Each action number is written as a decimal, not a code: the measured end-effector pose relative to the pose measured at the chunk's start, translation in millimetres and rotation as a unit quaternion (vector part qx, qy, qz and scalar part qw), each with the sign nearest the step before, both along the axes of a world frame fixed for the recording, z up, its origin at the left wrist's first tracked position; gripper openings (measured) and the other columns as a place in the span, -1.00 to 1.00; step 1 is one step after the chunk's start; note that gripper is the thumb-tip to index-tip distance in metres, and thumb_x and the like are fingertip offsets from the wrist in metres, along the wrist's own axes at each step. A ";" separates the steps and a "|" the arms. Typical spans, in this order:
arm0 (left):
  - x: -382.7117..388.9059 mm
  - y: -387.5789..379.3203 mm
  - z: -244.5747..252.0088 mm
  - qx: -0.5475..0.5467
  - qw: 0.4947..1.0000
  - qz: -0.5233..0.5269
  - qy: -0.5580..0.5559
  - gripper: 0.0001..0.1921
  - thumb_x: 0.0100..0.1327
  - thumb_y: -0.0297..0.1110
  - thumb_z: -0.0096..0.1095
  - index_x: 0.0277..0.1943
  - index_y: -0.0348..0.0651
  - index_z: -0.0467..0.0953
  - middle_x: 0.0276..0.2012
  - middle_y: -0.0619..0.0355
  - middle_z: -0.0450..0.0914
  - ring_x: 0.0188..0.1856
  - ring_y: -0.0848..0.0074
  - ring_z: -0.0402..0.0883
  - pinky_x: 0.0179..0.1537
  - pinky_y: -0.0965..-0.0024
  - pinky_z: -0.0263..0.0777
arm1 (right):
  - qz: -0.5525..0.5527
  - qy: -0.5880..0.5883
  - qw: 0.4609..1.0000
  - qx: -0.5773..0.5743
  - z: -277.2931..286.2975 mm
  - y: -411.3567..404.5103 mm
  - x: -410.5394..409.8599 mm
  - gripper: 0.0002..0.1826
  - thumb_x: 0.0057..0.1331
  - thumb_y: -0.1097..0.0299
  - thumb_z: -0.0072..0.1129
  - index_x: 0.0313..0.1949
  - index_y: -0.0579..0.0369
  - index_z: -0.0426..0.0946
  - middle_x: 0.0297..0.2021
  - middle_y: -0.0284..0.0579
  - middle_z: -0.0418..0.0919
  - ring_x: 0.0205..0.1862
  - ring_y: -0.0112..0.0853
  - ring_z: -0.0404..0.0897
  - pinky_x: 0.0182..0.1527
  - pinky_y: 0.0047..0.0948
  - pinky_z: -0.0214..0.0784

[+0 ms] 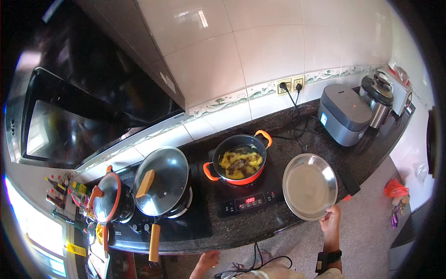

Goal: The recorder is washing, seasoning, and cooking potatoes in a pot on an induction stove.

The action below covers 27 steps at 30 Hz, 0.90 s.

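My right hand (pixel 331 219) grips the near rim of a shallow stainless steel bowl (pixel 310 188), thumb on the rim. The bowl shows a bare inside and is at the counter's edge; I cannot tell whether it touches the countertop. To its left, an orange-red pot with a dark interior (pixel 240 181) sits on an induction cooker (pixel 244 202) with a lit red display. Yellow and dark brown pieces of food (pixel 240 162) lie in liquid in the uncovered pot. Low in front of the counter is my left hand (pixel 209 259), away from the cookware; its fingers look loosely curled and blurred.
Left on the gas hob stand a wok with a glass lid (pixel 162 181) and a smaller lidded pan (pixel 107 197), handles jutting forward. A range hood (pixel 104 115) overhangs them. A rice cooker (pixel 345 113) and a pressure cooker (pixel 378 101) stand right. Black cables (pixel 294 111) reach the wall sockets.
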<state>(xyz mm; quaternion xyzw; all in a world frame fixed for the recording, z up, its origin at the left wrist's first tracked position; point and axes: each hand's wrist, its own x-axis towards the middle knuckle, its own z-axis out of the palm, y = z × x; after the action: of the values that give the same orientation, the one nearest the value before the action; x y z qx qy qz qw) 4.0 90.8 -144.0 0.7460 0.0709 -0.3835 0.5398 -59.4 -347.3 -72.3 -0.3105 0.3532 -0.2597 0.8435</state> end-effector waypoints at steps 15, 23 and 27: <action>-48.5 5.8 4.7 0.091 0.993 0.065 0.024 -0.75 0.07 -0.36 0.01 -0.18 -0.24 0.42 -0.53 0.20 0.49 -0.56 0.63 0.46 -0.57 0.57 0.33 | 0.235 -0.027 0.966 -0.106 6.4 17.1 36.8 -0.79 -0.29 0.45 -0.09 -0.58 0.26 0.42 -0.70 -0.24 0.40 -0.82 -0.54 0.29 -0.82 -0.61 0.10; -105.9 34.5 4.0 0.076 0.986 0.147 -0.009 -0.79 0.12 -0.43 -0.06 -0.21 -0.33 0.41 -0.57 0.20 0.45 -0.59 0.65 0.40 -0.61 0.62 0.26 | 0.457 -0.013 0.876 -0.157 -3.9 61.7 34.8 -0.86 -0.18 0.39 0.00 -0.64 0.21 0.40 -0.76 -0.25 0.39 -0.80 -0.56 0.32 -0.76 -0.64 0.18; -145.9 51.2 19.9 0.093 0.978 0.182 -0.029 -0.79 0.11 -0.45 -0.06 -0.21 -0.35 0.41 -0.58 0.19 0.44 -0.60 0.64 0.40 -0.64 0.61 0.26 | 0.505 -0.020 0.857 -0.106 -5.0 99.1 28.6 -0.90 -0.17 0.45 -0.04 -0.61 0.20 0.39 -0.77 -0.25 0.38 -0.83 -0.54 0.29 -0.80 -0.63 0.11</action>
<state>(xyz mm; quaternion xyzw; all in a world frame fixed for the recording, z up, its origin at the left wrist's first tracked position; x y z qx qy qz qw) -141.9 142.0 -124.1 0.7783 0.2257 -0.2486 0.5305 -30.8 -248.2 -77.3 -0.5281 0.1015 0.1595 0.8279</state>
